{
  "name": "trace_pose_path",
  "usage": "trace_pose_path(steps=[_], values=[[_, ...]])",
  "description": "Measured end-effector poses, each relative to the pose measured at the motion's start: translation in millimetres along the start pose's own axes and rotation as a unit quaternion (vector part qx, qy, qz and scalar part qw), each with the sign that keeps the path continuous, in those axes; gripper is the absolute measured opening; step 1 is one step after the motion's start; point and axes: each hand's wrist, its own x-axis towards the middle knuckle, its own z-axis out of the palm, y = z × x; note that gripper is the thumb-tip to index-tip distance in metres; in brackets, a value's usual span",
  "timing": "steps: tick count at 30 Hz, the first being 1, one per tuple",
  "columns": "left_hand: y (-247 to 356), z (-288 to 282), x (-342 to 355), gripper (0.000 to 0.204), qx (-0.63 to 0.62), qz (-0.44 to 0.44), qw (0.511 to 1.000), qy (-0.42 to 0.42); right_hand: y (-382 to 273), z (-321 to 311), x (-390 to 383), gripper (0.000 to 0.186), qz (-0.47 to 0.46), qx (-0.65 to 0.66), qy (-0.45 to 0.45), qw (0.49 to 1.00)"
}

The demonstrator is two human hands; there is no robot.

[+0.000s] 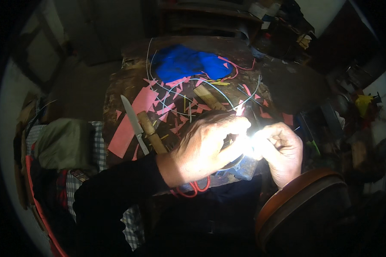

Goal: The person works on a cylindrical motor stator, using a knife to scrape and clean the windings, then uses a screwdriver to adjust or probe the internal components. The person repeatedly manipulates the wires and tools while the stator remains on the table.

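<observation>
Pale strand point(297, 128) beside the right hand point(284, 150) slants up rightward.

Farther out from the grip of the left hand point(206, 145) and right hand point(283, 150), we see matt, creased blue cloth point(176, 64) on a rough wooden tabletop point(135, 79). Left of the grip, we find a flat, matt pink sheet point(131, 124), a smooth metal knife blade point(131, 115) and 1 rough wooden block point(148, 124); just beyond it, smooth plastic-looking strands point(201, 80). Nearer us than the grip, red handles point(188, 196) have a smooth plastic look. Glare between the fingertips leaves us unsure of any finish there.
</observation>
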Motion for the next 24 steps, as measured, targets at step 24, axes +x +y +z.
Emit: trace_pose_path(steps=[24], values=[[22, 132, -33, 0.017, -0.413, -0.299, 0.851, -0.123, 153, -144, -78, 0.019, 0.095, -0.67, 0.039, 0.736]])
